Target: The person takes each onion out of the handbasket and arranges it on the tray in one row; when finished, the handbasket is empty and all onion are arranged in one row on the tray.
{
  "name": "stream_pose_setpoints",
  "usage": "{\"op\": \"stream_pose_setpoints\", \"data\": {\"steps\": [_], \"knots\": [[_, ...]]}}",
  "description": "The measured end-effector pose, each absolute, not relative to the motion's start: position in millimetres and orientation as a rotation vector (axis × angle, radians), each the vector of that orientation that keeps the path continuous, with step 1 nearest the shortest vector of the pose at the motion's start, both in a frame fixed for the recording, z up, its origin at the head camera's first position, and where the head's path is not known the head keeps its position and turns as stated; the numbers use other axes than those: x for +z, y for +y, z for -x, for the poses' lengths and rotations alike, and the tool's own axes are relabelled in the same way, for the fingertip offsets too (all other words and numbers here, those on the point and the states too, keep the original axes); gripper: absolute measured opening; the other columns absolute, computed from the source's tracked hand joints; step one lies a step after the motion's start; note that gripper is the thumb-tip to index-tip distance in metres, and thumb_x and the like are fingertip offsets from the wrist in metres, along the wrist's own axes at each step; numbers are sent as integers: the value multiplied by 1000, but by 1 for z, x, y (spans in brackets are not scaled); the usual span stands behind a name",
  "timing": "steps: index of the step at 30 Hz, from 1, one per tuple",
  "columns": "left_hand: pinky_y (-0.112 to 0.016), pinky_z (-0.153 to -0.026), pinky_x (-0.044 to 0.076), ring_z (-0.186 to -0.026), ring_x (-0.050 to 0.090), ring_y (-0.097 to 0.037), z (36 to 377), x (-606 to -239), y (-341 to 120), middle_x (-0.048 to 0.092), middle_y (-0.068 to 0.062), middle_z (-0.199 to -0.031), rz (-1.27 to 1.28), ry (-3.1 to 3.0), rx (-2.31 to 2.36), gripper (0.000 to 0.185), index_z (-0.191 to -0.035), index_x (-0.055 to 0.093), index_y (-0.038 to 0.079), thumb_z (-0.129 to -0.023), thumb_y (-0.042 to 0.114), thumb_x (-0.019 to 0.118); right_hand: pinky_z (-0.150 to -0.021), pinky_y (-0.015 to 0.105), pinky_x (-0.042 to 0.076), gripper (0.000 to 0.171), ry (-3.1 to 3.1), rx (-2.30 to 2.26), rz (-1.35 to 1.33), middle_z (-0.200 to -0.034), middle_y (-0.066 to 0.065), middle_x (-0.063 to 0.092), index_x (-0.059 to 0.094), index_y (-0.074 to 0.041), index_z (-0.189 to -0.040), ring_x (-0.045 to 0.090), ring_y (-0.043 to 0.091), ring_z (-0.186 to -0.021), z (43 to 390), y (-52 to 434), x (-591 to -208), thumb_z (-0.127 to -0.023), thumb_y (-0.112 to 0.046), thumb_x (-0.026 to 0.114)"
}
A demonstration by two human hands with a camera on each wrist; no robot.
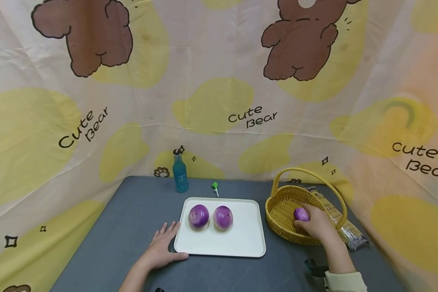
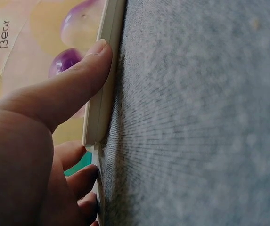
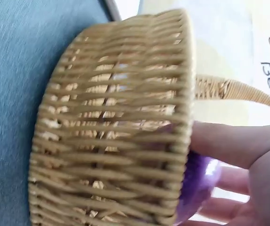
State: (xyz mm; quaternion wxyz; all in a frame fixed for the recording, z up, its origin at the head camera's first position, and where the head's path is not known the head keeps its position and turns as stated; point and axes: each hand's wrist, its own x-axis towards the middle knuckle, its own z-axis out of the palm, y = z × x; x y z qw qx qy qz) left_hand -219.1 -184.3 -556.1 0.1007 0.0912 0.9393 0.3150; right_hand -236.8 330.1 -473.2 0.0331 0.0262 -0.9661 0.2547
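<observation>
Plum [image 1: 301, 214] sits gripped in right-hand fingers [image 1: 306, 224] inside the basket [image 1: 277, 211]; lift clear of the rim while the flat, open left hand [image 1: 163, 248] steadies the tray [image 1: 241, 243].

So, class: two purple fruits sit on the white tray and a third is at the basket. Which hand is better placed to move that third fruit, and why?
The right hand: it already grips the purple fruit inside the wicker basket. The left hand lies flat, thumb against the white tray, far from the basket.
</observation>
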Motion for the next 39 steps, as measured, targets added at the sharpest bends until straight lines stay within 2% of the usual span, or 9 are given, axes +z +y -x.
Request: {"op": "stream_pose_setpoints", "data": {"steps": [8,18,29,39], "knots": [[-70,-119,7,-153,9,-49,220,-555,-185,27,-22,-164,-260,2776,924,117,-159,31,9,-70,63,83,-89,60,54,75,-2735,855,-71,-131,30,62,54,1,-142,64,46,-110,231,308,-463,-86,-43,80],[-70,-119,7,-153,9,-49,220,-556,-185,28,-22,-164,-254,2776,908,117,-159,31,9,-70,63,83,-90,59,55,71,-2625,954,-144,-132,25,64,57,-2,-140,64,43,-113,226,281,-449,-83,-36,85],[-70,-120,6,-153,6,-49,219,-555,-187,26,-21,-165,-249,2766,935,116,-160,30,11,-70,62,84,-90,57,57,73,-2594,1026,-203,-135,20,63,57,-7,-141,64,40,-113,232,260,-445,-82,-40,84],[-69,-120,6,-154,7,-48,220,-556,-186,26,-21,-165,-252,2764,921,116,-160,30,11,-71,63,83,-92,58,55,73,-2609,1043,-200,-137,20,62,58,-7,-141,64,41,-116,236,244,-443,-80,-36,87]]}}
